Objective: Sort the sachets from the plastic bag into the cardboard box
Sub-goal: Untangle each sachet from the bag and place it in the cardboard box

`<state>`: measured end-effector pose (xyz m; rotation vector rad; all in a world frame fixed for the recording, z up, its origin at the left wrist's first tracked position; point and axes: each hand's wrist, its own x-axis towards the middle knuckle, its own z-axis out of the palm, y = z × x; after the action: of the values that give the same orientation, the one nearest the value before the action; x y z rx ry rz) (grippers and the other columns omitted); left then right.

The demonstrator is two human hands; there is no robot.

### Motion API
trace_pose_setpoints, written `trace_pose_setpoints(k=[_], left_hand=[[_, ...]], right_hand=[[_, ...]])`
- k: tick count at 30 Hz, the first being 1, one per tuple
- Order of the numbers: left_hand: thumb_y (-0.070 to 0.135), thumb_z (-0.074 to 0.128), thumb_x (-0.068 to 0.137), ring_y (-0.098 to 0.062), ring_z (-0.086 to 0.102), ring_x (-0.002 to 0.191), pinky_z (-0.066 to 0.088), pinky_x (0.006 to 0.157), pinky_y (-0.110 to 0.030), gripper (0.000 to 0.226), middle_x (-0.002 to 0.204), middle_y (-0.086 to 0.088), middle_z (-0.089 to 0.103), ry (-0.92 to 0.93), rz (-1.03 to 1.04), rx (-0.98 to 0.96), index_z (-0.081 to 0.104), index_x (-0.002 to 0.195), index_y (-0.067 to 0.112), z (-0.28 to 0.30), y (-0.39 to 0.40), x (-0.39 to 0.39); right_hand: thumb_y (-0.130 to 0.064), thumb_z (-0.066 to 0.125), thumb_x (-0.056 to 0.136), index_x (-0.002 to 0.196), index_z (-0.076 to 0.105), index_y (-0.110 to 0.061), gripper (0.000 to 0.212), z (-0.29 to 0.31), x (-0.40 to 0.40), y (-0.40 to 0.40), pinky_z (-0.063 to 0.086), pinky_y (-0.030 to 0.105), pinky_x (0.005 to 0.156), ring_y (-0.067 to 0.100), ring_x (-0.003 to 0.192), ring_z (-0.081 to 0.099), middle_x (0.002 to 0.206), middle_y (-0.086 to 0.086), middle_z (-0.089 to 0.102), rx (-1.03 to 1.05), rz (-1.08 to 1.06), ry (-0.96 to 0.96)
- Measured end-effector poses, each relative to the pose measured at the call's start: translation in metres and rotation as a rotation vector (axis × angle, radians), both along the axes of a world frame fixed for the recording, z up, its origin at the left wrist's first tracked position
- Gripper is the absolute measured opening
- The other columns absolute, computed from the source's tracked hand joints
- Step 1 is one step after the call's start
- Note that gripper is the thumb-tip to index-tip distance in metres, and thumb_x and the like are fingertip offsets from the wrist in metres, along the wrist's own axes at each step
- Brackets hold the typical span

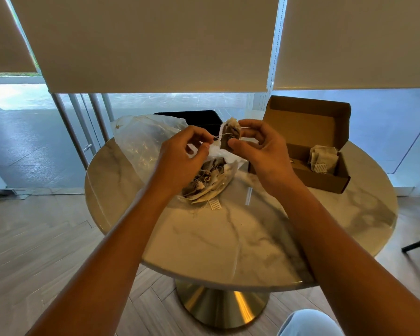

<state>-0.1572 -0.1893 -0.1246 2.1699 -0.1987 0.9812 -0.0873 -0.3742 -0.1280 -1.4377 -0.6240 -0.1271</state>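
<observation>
A clear plastic bag (141,139) lies on the left half of the round marble table (228,238), with several tea sachets (204,183) and their strings spilling from its mouth. My right hand (255,146) pinches one brown sachet (229,134) in the air above the bag. My left hand (182,154) pinches that sachet's string just to its left. An open cardboard box (325,180) stands at the table's right, lid up, with a few sachets (324,157) stacked at its right end.
A white paper tag (215,205) lies on the table in front of the bag. A dark chair back (192,120) stands behind the table. Window blinds hang above. A knee in light trousers (308,323) shows at the bottom right.
</observation>
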Motion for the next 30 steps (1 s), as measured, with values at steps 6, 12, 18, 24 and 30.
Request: trace_pose_setpoints(k=[6,12,18,24,30], left_hand=[[0.027,0.065,0.094,-0.005,0.058,0.095,0.049,0.084,-0.018,0.012,0.102,0.016,0.062,0.139,-0.034,0.229,0.069,0.105,0.031,0.008,-0.017,0.04],[0.052,0.061,0.093,-0.013,0.057,0.107,0.046,0.094,-0.035,0.028,0.12,0.009,0.063,0.329,-0.005,0.55,0.067,0.117,0.039,0.015,-0.047,0.07],[0.053,0.062,0.092,-0.015,0.062,0.095,0.056,0.086,-0.038,0.022,0.117,0.007,0.069,0.475,-0.04,0.565,0.068,0.112,0.045,0.002,-0.053,0.08],[0.049,0.062,0.094,-0.014,0.064,0.092,0.057,0.086,-0.038,0.02,0.111,0.006,0.071,0.428,-0.004,0.514,0.072,0.11,0.042,-0.006,-0.055,0.083],[0.05,0.063,0.093,-0.015,0.063,0.095,0.056,0.087,-0.038,0.022,0.113,0.004,0.071,0.368,-0.009,0.523,0.073,0.111,0.041,-0.008,-0.054,0.082]], right_hand=[[-0.014,0.079,0.088,0.125,0.068,-0.023,0.04,0.01,0.021,-0.026,0.062,0.032,0.087,0.012,0.106,0.073,0.113,-0.008,0.075,0.017,-0.165,0.031],[-0.016,0.08,0.087,0.129,0.067,-0.022,0.044,0.023,0.049,-0.048,0.057,0.015,0.075,0.001,0.096,0.072,0.107,-0.012,0.075,-0.235,-0.291,-0.008],[-0.007,0.076,0.09,0.116,0.066,-0.022,0.031,0.016,0.076,-0.057,0.052,0.016,0.072,0.011,0.095,0.065,0.098,-0.008,0.066,-0.554,-0.269,0.09],[-0.001,0.07,0.092,0.102,0.063,-0.022,0.024,0.0,0.096,-0.052,0.048,0.022,0.064,0.023,0.094,0.064,0.102,0.008,0.067,-0.814,-0.294,0.076],[-0.018,0.083,0.085,0.093,0.06,-0.023,0.025,-0.001,0.101,-0.047,0.043,0.022,0.06,0.02,0.085,0.063,0.093,0.006,0.065,-0.862,-0.344,0.026]])
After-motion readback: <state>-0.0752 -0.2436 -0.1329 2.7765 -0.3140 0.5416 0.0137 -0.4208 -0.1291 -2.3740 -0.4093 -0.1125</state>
